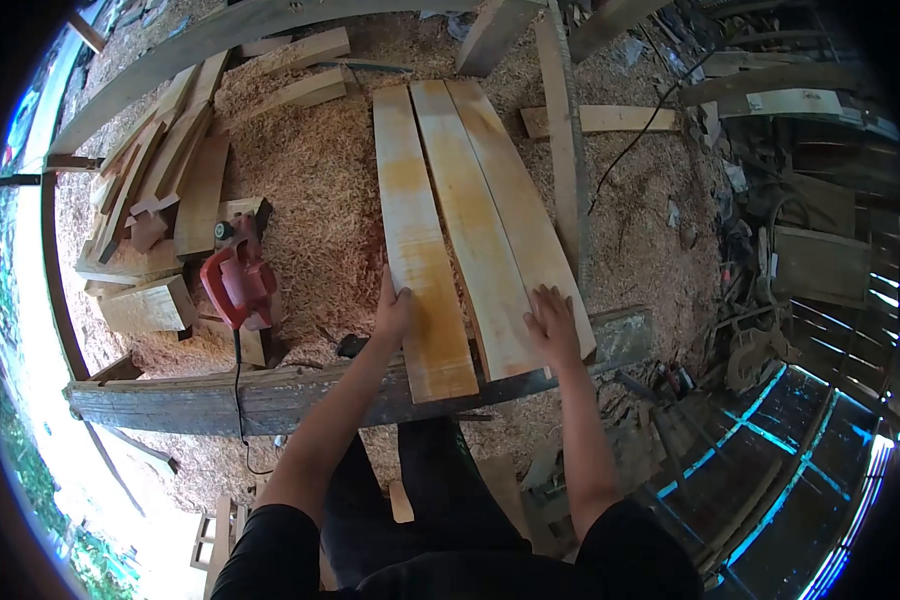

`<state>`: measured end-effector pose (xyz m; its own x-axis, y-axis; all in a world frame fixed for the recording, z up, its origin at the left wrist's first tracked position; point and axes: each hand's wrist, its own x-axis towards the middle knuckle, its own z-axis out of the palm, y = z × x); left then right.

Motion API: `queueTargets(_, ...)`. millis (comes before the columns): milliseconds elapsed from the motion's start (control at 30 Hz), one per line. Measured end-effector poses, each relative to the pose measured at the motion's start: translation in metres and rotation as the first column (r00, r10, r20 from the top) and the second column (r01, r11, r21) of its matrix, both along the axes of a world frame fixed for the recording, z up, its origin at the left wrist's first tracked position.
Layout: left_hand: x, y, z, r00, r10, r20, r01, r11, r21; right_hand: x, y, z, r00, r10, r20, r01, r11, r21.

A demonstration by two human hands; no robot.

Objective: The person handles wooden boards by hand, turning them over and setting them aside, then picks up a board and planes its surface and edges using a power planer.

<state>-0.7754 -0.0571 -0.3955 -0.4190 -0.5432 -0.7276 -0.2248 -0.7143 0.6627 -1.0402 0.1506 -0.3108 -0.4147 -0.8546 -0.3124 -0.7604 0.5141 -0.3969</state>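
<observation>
Three long pale wooden boards lie side by side before me. The left board [417,230] has yellowish-brown patches, and a dark narrow gap separates it from the middle board [475,215]. The right board [518,205] sits close against the middle one. My left hand [393,312] grips the outer edge of the left board, thumb on top, with its lower fingers partly hidden. Flat on the other two boards near their close end rests my right hand [552,325], fingers spread across the seam.
A weathered beam [220,402] runs beneath the boards' near ends. A red corded power tool [240,280] stands at left, its cable hanging over the beam. Stacked timber [160,190] lies behind it. Wood shavings [310,190] cover the ground, and an upright post [562,130] rises at right.
</observation>
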Motion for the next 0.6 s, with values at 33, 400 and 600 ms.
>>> queueTargets(33, -0.005, 0.005, -0.005, 0.999, 0.045, 0.012, -0.045, 0.999, 0.005, 0.0, 0.002, 0.001, 1.0, 0.0, -0.002, 0.0, 1.0, 0.003)
queueTargets(400, -0.002, 0.046, -0.009, 0.946, -0.116, 0.303, 0.276, 0.78, -0.562, 0.001, 0.021, 0.02, 0.997, -0.066, 0.05, 0.069, 0.996, -0.061)
queueTargets(600, 0.012, 0.103, 0.055, 0.887, -0.156, 0.435, 0.449, 0.51, -0.734, 0.008, 0.057, 0.014, 0.992, -0.118, -0.047, 0.109, 0.981, -0.163)
